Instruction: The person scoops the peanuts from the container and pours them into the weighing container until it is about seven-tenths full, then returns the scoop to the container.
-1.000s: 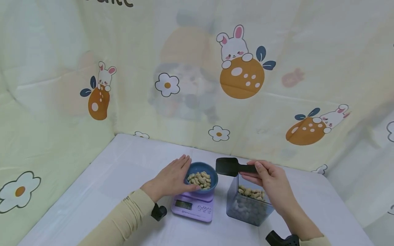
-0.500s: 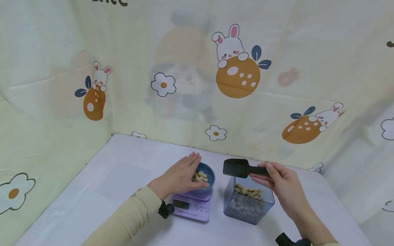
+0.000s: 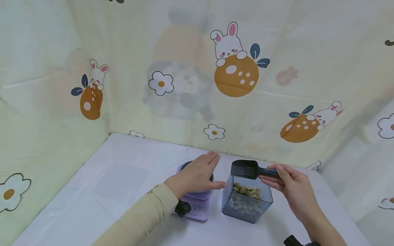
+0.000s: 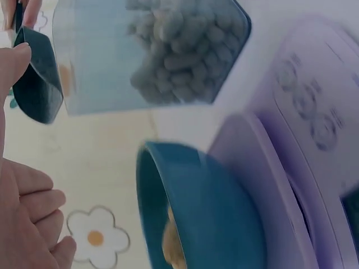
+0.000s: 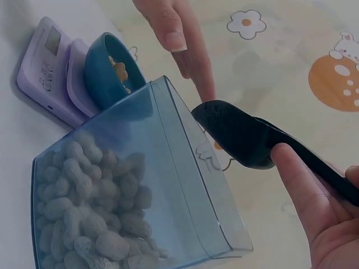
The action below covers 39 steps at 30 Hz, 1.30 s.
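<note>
My right hand (image 3: 292, 186) grips the handle of a black scoop (image 3: 244, 169), level over the rim of a clear blue bin (image 3: 246, 206). Unshelled peanuts (image 5: 92, 207) fill the lower part of that bin. No peanuts show on the scoop. With fingers straight, my left hand (image 3: 197, 174) hovers over a blue bowl (image 4: 207, 207), its thumb pointing toward the bin. In the head view the hand covers most of the bowl; the right wrist view shows peanuts (image 5: 119, 70) inside it. Under the bowl stands a purple kitchen scale (image 3: 197, 210), its display hidden by the left wrist camera.
A white-covered table (image 3: 123, 181) carries everything. Behind it hangs a pale yellow curtain (image 3: 184, 112) printed with rabbits, oranges and flowers. The bin stands just right of the scale, a narrow gap between them. A black wrist camera (image 3: 183, 208) sits on the left wrist.
My left hand has moved right across the bowl toward the bin, covering the bowl and the scale's display. My right hand has carried the scoop rightward, from beside the bin to above it.
</note>
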Tool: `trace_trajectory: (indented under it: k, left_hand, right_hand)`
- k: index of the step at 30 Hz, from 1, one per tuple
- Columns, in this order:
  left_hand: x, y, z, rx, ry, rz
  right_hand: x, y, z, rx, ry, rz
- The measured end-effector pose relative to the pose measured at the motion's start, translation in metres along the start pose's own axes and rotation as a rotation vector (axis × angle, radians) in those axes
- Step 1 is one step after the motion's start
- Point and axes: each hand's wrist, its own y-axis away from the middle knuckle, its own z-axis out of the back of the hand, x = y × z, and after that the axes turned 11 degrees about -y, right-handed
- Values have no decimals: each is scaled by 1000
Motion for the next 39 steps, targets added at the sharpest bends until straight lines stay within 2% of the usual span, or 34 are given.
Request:
trace_trajectory:
  k: [5,12,14,18,22,27,33,39]
  left_hand:
    - [-12,-6,1,6,16,-30]
    - [-23,-11,-1,24,7,-62]
    - [-24,-10,-2,30,6,-61]
    - [-26,-10,-5,38,4,-57]
    - [-26,-9,-9,39,-6,-59]
    - [-27,-8,-10,38,-13,-58]
    - [-28,-7,-8,37,-23,-56]
    - [-28,-7,-7,33,-3,-54]
  right_hand:
    - [2,3,3,8,-32,19]
    - [4,7,6,-47,-12,-6]
    - [4,8,7,-69,25,-24]
    - [2,9,4,-123,221,-82]
    - [-1,10,-5,-132,435,-99]
    - [-6,9,-18,-113,612,-47]
    - [-10,7,-28,-103,767,11]
    - [-13,7,-32,-84,1022,155]
